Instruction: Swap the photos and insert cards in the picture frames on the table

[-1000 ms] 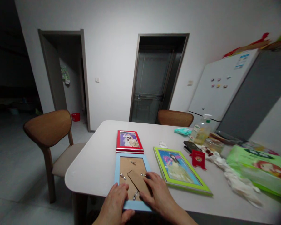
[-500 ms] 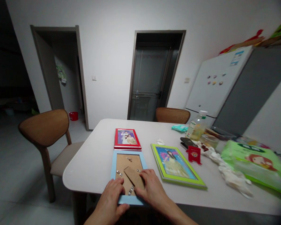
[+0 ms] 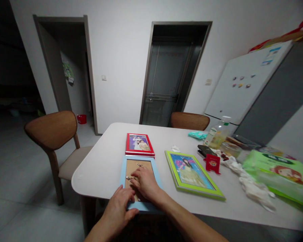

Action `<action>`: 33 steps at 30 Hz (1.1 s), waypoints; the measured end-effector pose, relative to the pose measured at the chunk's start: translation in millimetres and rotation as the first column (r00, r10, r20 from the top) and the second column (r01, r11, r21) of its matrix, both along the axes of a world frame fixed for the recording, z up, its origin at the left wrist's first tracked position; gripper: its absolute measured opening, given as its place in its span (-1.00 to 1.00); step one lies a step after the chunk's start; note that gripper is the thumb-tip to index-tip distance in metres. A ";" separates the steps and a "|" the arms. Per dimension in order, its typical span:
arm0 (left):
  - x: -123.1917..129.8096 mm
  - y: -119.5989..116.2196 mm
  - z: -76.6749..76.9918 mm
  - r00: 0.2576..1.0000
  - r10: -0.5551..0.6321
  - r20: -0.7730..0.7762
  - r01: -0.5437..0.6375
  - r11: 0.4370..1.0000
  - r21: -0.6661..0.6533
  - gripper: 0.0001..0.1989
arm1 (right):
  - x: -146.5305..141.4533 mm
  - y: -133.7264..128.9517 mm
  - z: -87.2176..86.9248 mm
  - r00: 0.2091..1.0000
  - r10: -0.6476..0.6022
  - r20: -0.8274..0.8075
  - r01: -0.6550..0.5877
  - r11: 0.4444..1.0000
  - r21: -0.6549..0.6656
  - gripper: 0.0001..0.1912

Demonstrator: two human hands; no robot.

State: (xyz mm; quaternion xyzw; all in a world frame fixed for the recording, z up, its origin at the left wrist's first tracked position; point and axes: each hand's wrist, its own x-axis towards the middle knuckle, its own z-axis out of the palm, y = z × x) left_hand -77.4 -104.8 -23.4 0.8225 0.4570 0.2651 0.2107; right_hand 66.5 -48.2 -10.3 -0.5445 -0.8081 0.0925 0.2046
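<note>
A light blue picture frame (image 3: 123, 169) lies face down near the table's front edge, its brown backing board (image 3: 131, 163) showing. My left hand (image 3: 120, 205) grips its lower left corner, with the thumb along the bottom edge. My right hand (image 3: 145, 183) reaches over the backing, fingers bent and fingertips at the metal clip (image 3: 127, 178) on the left side. Above it another metal clip (image 3: 139, 165) shows at the top. The right hand covers most of the stand flap and the right side of the backing.
A red picture frame (image 3: 140, 144) lies just beyond the blue one; a green picture frame (image 3: 194, 174) lies to the right. Farther right are a red card (image 3: 212, 163), a bottle (image 3: 218, 132), crumpled tissues (image 3: 255, 190) and a green tissue pack (image 3: 277, 174). A wooden chair (image 3: 53, 131) stands left.
My right hand has moved up and left from the backing's lower right to the left clip. My left hand stays at the frame's corner. The view has shifted slightly.
</note>
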 end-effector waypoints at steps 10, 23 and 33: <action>-0.1 -2.6 -2.1 0.999 0.000 0.041 0.000 1.000 -0.007 -0.81 | -16.9 20.1 -13.3 0.994 -0.100 -0.042 0.100 0.995 0.002 -0.78; -1.6 -0.5 -11.0 0.997 -0.032 0.064 0.029 0.999 0.038 -0.82 | 35.2 -14.9 -4.9 0.941 0.311 -0.132 -0.324 0.942 -0.086 -0.87; -2.1 0.2 -9.9 1.000 -0.028 -0.005 0.028 0.999 0.027 -0.75 | 40.5 -21.1 -7.2 0.998 -0.026 -0.063 0.023 0.998 -0.053 -0.64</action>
